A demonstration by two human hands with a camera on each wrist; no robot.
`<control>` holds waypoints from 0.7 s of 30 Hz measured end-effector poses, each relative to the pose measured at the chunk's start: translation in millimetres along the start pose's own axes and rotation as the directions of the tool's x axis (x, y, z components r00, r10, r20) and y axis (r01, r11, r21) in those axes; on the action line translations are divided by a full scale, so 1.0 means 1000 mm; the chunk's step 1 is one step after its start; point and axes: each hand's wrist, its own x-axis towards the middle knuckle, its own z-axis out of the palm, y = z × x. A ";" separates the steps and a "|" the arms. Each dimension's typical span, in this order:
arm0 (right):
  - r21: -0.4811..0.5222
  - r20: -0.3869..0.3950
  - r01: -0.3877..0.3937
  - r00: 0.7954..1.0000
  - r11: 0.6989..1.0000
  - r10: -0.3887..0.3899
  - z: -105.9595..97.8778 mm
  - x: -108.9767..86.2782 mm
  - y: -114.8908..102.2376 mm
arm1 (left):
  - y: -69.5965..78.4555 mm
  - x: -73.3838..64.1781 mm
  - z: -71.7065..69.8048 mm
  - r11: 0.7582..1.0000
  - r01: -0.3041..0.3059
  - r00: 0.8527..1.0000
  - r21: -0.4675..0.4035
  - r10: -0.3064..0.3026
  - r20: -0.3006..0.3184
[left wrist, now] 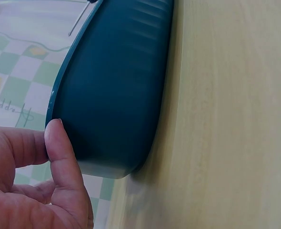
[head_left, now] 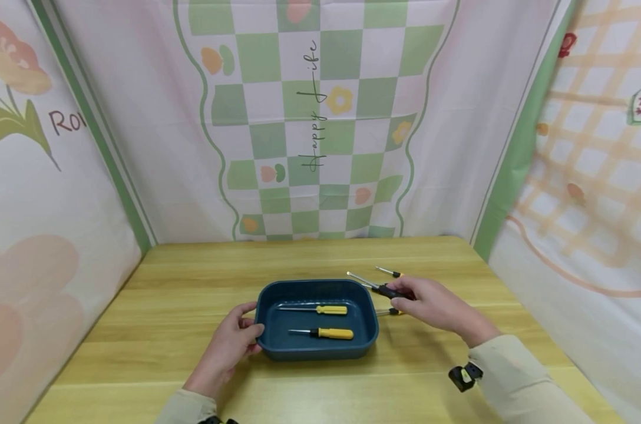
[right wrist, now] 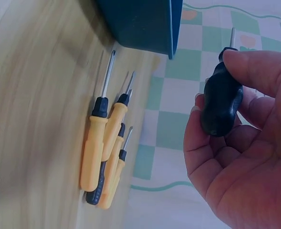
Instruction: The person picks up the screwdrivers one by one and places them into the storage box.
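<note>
A dark blue plastic box sits on the table, and two yellow-handled screwdrivers lie inside it: one longer screwdriver at the back, one shorter screwdriver in front. At the box's left end my left hand pinches the rim between thumb and fingers. My right hand holds a black-handled screwdriver above the table, just right of the box, its shaft directed to the left. Beneath that hand several screwdrivers lie bunched together, mostly yellow-handled, one handle black. In the head view my right hand partly hides them.
The wood-patterned table extends around the box. Printed cloth walls close in the back, left and right sides. A black band with a small device is strapped at my right sleeve.
</note>
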 end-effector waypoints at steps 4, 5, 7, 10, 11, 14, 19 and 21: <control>-0.009 -0.009 0.007 1.000 1.000 -0.007 0.001 0.003 -0.002 | 0.000 0.000 0.000 1.000 0.000 1.000 -0.001 0.000 0.000; -0.015 -0.013 0.013 1.000 1.000 -0.013 0.002 0.004 -0.003 | 0.000 0.000 0.000 1.000 -0.001 1.000 -0.001 0.001 0.000; -0.026 -0.016 0.024 1.000 0.999 -0.025 0.002 0.005 -0.004 | 0.000 0.000 0.000 1.000 -0.001 1.000 -0.003 0.001 0.000; -0.031 -0.018 0.038 0.999 0.999 -0.039 0.004 0.008 -0.006 | 0.000 0.001 0.000 1.000 0.000 1.000 -0.005 0.000 0.000; -0.033 -0.020 0.039 0.999 0.999 -0.039 0.004 0.008 -0.007 | 0.000 0.001 0.000 1.000 0.000 1.000 -0.004 0.000 0.000; -0.032 -0.013 0.041 0.999 0.999 -0.041 0.006 0.010 -0.010 | 0.000 0.000 0.000 1.000 0.002 1.000 -0.002 -0.002 0.000; -0.002 0.013 0.026 1.000 1.000 -0.026 0.007 0.013 -0.013 | 0.000 0.000 0.001 1.000 0.003 1.000 0.001 -0.003 -0.004; 0.001 0.017 0.030 0.999 1.000 -0.030 0.007 0.014 -0.015 | 0.000 0.000 0.001 1.000 0.003 1.000 0.001 -0.003 -0.006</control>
